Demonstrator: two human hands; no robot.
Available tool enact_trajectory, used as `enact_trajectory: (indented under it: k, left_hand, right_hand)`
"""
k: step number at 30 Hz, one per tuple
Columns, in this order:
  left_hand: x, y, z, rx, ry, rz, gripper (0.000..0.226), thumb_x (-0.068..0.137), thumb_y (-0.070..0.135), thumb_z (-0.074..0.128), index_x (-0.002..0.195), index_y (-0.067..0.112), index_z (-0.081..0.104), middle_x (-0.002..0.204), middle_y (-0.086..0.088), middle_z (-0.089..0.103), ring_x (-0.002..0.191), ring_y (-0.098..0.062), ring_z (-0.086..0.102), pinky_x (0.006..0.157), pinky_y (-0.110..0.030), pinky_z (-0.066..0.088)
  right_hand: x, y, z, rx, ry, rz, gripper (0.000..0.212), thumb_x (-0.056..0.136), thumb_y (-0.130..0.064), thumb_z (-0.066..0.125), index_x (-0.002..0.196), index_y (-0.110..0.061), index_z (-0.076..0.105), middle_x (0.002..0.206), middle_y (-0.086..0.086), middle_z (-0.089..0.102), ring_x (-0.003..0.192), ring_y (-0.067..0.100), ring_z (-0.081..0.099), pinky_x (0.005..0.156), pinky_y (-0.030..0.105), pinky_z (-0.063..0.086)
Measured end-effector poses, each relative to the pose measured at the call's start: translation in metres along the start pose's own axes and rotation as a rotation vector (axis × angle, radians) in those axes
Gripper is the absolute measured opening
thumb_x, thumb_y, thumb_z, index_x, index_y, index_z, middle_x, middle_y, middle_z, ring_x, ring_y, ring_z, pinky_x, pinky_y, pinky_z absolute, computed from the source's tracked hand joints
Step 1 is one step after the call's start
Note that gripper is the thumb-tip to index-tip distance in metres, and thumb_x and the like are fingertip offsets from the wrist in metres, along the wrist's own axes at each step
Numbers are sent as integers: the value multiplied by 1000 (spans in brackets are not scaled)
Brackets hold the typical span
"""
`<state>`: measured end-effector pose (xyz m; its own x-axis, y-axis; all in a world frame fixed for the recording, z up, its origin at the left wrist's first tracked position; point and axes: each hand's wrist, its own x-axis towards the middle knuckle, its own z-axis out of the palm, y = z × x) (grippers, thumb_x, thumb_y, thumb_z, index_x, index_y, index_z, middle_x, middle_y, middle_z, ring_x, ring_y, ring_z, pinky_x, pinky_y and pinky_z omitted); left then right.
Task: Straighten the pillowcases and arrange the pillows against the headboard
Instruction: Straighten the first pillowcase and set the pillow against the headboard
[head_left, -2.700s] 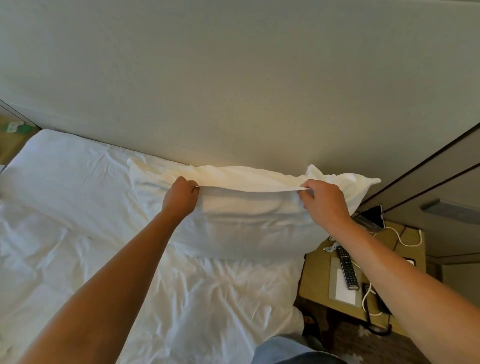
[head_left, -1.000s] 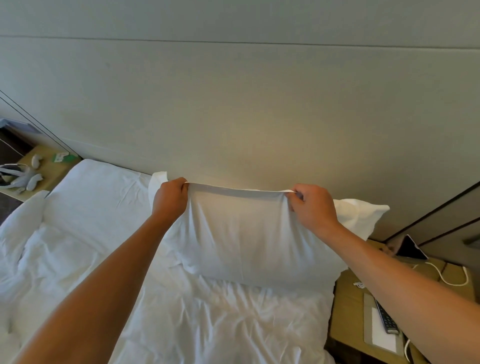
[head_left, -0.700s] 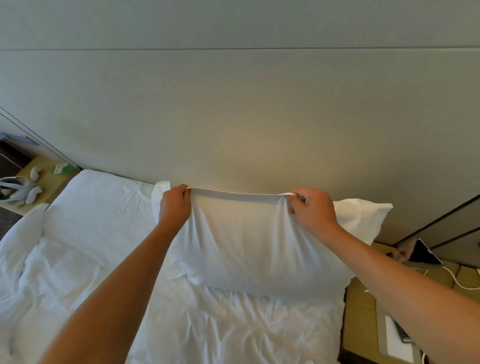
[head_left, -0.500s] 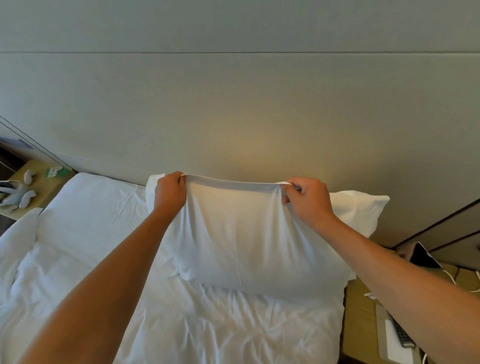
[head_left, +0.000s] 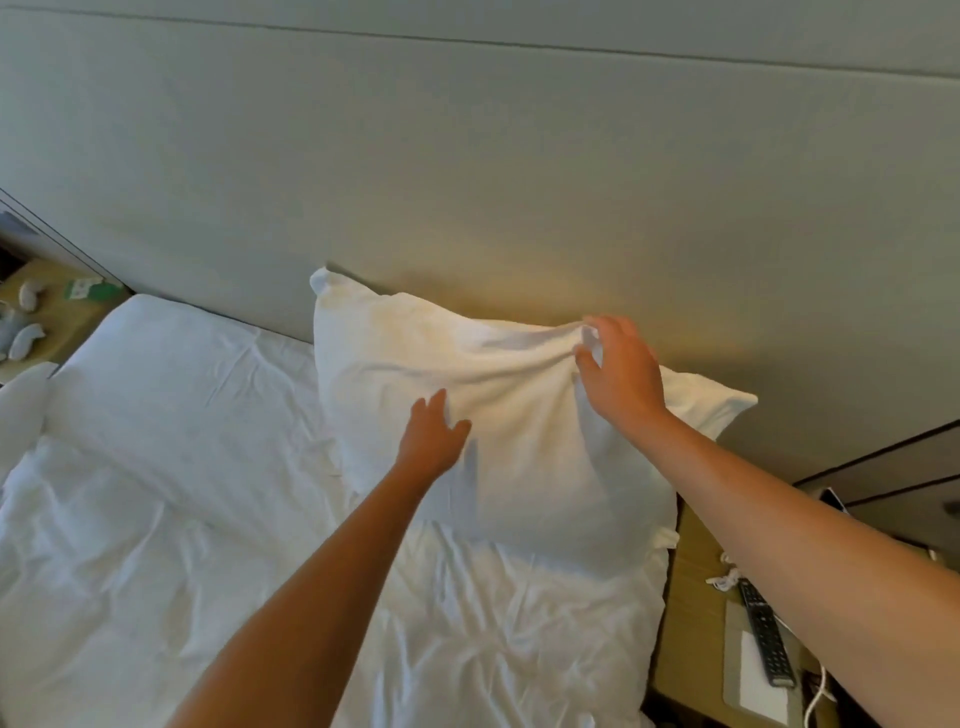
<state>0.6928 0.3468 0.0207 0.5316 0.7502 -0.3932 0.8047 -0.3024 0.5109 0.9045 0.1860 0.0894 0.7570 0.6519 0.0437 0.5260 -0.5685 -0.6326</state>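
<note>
A white pillow (head_left: 467, 374) leans against the grey padded headboard (head_left: 467, 182) on the right side of the bed. My left hand (head_left: 431, 436) lies flat on the pillow's front face, fingers spread, holding nothing. My right hand (head_left: 621, 379) hovers at the pillow's upper right edge with fingers apart; the pillowcase fabric is bunched just under the fingertips, and I cannot tell for sure whether they still touch it. A second white pillow (head_left: 171, 374) lies flat on the left side of the bed.
Crumpled white bedding (head_left: 260, 597) covers the mattress. A wooden bedside table (head_left: 696, 649) at the right holds a remote control (head_left: 763, 629), a white cable and a pad. Another bedside table (head_left: 57, 306) at the far left carries small items.
Both hands have let go of the pillowcase's top edge. The pillow now rests against the headboard, and my left hand has dropped onto its front face.
</note>
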Motion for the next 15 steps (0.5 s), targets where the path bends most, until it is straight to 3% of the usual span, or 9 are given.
enact_trajectory:
  k: [3,9,12,15]
  left_hand:
    - [-19,7,34,-46,-96,7,77,99,41,60,162,16,23,168,-14,22,154,-28,26,123,-40,27]
    - [-55,32,73,-163,-122,-20,72,101,40,57,162,17,26,167,-11,27,153,-28,29,122,-40,26]
    - [-80,40,86,-212,-119,-43,70,101,40,57,161,18,29,165,-10,33,150,-29,34,120,-40,29]
    - [-114,48,97,-291,-94,-99,64,101,41,58,157,20,37,159,-12,40,144,-31,44,117,-44,37]
  right_hand:
    - [-7,14,-4,-207,-165,-63,62,103,-34,61,160,-22,37,170,6,29,150,32,39,122,48,35]
    - [-41,52,-20,-555,-309,-288,62,106,-38,51,163,-22,30,174,5,17,162,25,12,131,46,9]
    - [-62,67,-35,-547,-332,-358,60,106,-33,52,162,-22,33,175,6,15,162,25,8,132,46,8]
    - [-89,78,-59,-414,-369,-338,57,105,-36,55,158,-22,40,171,4,26,160,25,19,129,45,18]
